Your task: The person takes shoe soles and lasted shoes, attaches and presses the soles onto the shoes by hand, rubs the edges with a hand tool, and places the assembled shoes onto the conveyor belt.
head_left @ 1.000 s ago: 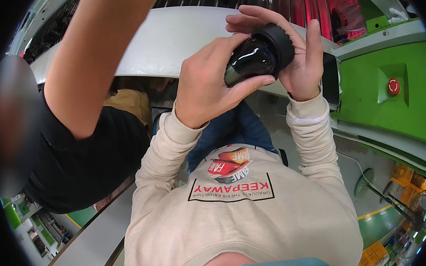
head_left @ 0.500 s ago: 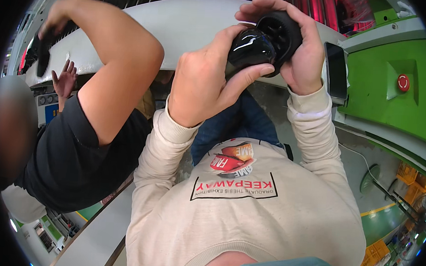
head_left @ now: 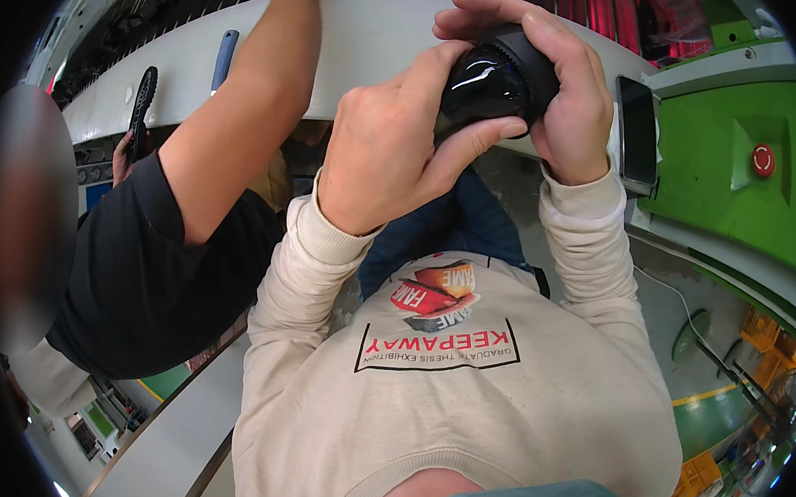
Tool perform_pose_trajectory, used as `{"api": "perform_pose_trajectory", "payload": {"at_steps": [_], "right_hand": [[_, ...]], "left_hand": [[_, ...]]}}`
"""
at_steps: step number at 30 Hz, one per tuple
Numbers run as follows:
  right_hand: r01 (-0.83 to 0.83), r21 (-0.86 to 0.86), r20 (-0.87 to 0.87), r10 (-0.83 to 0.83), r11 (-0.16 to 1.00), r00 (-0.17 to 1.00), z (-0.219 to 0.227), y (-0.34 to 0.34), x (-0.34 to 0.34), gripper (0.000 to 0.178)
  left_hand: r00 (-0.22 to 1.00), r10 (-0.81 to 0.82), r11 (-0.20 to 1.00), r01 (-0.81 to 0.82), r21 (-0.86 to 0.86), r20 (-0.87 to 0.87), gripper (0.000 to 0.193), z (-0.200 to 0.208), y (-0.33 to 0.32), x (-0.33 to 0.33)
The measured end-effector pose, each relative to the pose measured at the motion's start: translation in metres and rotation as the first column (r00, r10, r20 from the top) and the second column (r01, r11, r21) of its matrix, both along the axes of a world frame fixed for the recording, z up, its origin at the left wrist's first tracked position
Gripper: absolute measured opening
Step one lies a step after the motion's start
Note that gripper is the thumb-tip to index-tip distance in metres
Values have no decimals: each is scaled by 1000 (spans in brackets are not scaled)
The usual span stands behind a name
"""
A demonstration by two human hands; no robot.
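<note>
Above the white worktable, close to my body, I hold a glossy black shoe [head_left: 483,82] with its rounded end showing. My left hand [head_left: 382,143] is wrapped round the glossy part, its thumb laid along the lower side. A matte black sole [head_left: 530,63] with a toothed rim lies against that end. My right hand [head_left: 578,100] cups the sole from the outside, palm against it and fingers arched over the top. The rest of the shoe is hidden behind my left hand.
The white worktable [head_left: 375,33] runs along metal rollers. At left, a co-worker's arm [head_left: 266,104] reaches across beside a blue-handled tool [head_left: 224,60]; their other hand holds a black sole [head_left: 144,101]. At right are a dark phone-like slab [head_left: 638,131] and a green machine panel with a red button [head_left: 763,160].
The sole has tipped onto the glossy end, so its hollow inside no longer shows. The co-worker's raised arm has swung right across the table, uncovering the blue-handled tool.
</note>
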State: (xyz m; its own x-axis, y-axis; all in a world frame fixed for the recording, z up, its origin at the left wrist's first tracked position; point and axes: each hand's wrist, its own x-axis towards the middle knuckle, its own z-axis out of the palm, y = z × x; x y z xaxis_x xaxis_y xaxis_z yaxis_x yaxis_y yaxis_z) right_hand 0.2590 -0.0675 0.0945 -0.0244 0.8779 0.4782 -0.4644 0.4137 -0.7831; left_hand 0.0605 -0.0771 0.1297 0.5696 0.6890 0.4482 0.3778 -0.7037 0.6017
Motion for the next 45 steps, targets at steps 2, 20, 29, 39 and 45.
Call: {"api": "perform_pose_trajectory", "payload": {"at_steps": [2, 20, 29, 39, 45], "right_hand": [[-130, 415, -1, 144, 900, 990, -17, 15, 5, 57], [180, -121, 419, -114, 976, 901, 33, -42, 5, 59], [223, 2, 505, -193, 975, 841, 13, -82, 9, 66], [-7, 114, 296, -27, 993, 955, 6, -73, 20, 70], [-88, 191, 168, 56, 978, 984, 0, -66, 28, 59]], "left_hand": [[1000, -2, 1000, 2, -4, 0, 58, -1, 0, 0], [992, -30, 984, 51, 173, -122, 70, 10, -9, 9], [986, -94, 976, 64, 210, 135, 81, -25, -29, 7], [874, -245, 969, 227, 93, 420, 85, -62, -44, 20], [835, -203, 974, 226, 18, 512, 75, -61, -47, 34]]}}
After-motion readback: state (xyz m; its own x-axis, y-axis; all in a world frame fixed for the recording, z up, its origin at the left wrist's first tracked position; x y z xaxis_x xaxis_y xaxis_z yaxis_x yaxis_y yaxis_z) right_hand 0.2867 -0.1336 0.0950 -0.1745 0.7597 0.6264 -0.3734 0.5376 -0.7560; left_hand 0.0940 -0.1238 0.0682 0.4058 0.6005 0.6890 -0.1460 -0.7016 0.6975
